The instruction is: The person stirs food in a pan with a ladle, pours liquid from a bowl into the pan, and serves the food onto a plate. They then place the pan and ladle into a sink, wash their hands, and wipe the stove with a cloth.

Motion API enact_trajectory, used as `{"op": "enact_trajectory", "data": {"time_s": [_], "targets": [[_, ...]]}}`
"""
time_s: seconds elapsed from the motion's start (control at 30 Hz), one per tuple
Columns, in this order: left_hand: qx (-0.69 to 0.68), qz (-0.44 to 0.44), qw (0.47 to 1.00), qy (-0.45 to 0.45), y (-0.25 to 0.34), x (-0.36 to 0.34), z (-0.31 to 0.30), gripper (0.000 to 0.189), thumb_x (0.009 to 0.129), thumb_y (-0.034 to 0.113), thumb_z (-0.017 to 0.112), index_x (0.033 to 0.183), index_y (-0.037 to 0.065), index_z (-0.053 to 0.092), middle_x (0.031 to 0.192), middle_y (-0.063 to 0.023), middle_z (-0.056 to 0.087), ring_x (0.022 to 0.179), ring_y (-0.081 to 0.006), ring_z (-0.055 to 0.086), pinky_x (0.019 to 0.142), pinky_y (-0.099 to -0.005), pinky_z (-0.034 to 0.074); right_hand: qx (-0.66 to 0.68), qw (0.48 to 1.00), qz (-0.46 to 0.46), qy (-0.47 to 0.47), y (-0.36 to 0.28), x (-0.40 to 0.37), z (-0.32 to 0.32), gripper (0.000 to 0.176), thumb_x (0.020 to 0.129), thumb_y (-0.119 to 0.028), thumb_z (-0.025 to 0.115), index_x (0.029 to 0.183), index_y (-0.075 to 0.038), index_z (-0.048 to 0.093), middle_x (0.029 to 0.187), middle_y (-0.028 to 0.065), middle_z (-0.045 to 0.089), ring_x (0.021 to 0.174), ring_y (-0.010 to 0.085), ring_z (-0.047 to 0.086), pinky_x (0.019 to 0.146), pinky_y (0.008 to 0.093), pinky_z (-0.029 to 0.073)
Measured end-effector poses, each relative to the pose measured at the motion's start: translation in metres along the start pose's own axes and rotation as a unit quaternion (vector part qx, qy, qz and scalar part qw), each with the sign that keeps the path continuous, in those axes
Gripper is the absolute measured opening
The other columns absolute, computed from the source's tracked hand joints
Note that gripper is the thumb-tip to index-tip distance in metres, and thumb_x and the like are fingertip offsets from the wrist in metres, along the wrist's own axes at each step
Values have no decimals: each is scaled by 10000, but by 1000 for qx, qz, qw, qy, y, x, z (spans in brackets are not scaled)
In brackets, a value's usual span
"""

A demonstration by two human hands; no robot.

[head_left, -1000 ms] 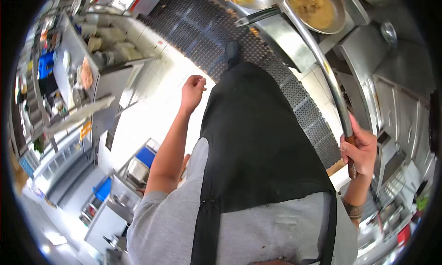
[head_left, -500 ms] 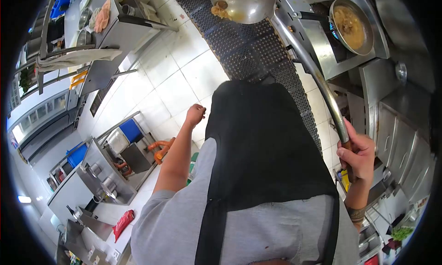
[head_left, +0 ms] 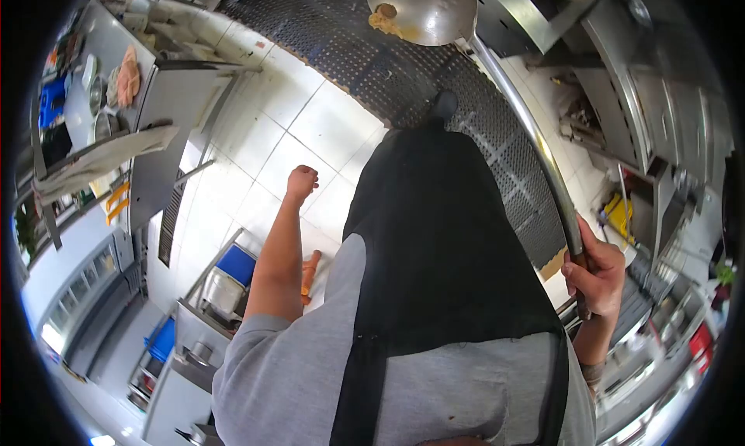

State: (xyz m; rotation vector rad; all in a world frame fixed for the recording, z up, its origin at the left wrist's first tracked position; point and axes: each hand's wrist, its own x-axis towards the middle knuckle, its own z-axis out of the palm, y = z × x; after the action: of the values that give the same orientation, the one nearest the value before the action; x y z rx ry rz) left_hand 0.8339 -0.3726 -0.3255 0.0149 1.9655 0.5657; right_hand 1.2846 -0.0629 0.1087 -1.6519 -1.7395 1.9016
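Over the floor mat (head_left: 341, 50), right hand (head_left: 594, 271) grip clamped on ladle (head_left: 427, 8), left hand (head_left: 301, 181) fisted, seemingly empty.

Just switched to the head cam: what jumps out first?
A big ladle, top centre, with a little food in its bowl; its long handle runs down to the right hand gripping it at the right edge. A black apron fills the middle, with the left hand fisted and empty over white floor tiles.
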Motion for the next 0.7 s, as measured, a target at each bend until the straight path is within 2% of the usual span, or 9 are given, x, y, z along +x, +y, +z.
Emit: {"op": "enact_trajectory", "data": {"time_s": [0.1, 0.17, 0.3, 0.43, 0.47, 0.53, 0.63, 0.67, 0.7], "targets": [[43, 13, 999, -21, 4, 6, -5, 242, 937, 144, 589, 1091, -33, 648, 861, -97, 699, 679, -179, 681, 547, -304, 498, 36, 999, 7, 38, 26, -38, 20, 766, 746, 95, 705, 1491, 58, 526, 697, 31, 620, 489, 52, 506, 483, 220, 399], [95, 0, 994, -60, 0, 18, -4, 264, 943, 198, 607, 1119, 5, 646, 947, -121, 722, 757, -216, 710, 629, -350, 552, 65, 996, 11, 65, 42, -63, 30, 765, 751, 93, 704, 1494, 54, 524, 699, 27, 621, 492, 52, 512, 488, 222, 409], [179, 25, 977, -113, 12, 28, 8, 259, 940, 220, 604, 1093, 16, 652, 945, -112, 726, 770, -208, 719, 631, -343, 558, 107, 987, 38, 114, 72, -113, 52, 748, 770, 99, 690, 1499, 34, 533, 714, 11, 618, 504, 48, 518, 490, 225, 415], [234, 73, 958, -149, 49, 29, 29, 261, 938, 216, 607, 1104, 21, 658, 936, -103, 728, 766, -198, 716, 624, -342, 549, 159, 971, 72, 162, 104, -156, 69, 725, 778, 112, 681, 1488, 30, 551, 741, 10, 635, 517, 50, 532, 489, 226, 416], [245, 81, 954, -153, 58, 28, 36, 261, 938, 216, 607, 1104, 21, 658, 936, -103, 728, 766, -198, 716, 624, -342, 549, 206, 960, 76, 175, 116, -166, 72, 722, 778, 113, 680, 1484, 29, 557, 744, 17, 636, 516, 54, 532, 488, 226, 415], [242, 119, 955, -121, 75, 24, 55, 203, 915, 123, 576, 1038, -17, 656, 846, -106, 709, 657, -190, 701, 502, -316, 503, 290, 933, 73, 198, 143, -188, 79, 731, 766, 105, 691, 1480, 31, 559, 741, 44, 630, 508, 69, 528, 471, 233, 420], [279, 153, 938, -135, 96, 17, 82, 194, 913, 102, 576, 1053, -8, 653, 855, -105, 711, 662, -190, 709, 492, -300, 498, 394, 887, 62, 233, 178, -220, 87, 739, 750, 92, 708, 1472, 41, 560, 730, 55, 622, 495, 83, 528, 448, 243, 429], [277, 172, 937, -123, 93, 23, 93, 156, 898, 147, 618, 923, 14, 696, 794, -108, 716, 637, -204, 704, 512, -339, 517, 411, 878, 68, 236, 186, -233, 86, 745, 763, 55, 718, 1483, 70, 528, 722, 72, 624, 469, 93, 527, 422, 240, 425], [292, 183, 930, -133, 91, 29, 103, 156, 898, 147, 618, 923, 14, 696, 794, -108, 716, 637, -204, 704, 512, -339, 517, 421, 869, 65, 253, 199, -242, 84, 745, 763, 55, 718, 1483, 70, 528, 722, 72, 624, 469, 93, 527, 422, 240, 425]]}}
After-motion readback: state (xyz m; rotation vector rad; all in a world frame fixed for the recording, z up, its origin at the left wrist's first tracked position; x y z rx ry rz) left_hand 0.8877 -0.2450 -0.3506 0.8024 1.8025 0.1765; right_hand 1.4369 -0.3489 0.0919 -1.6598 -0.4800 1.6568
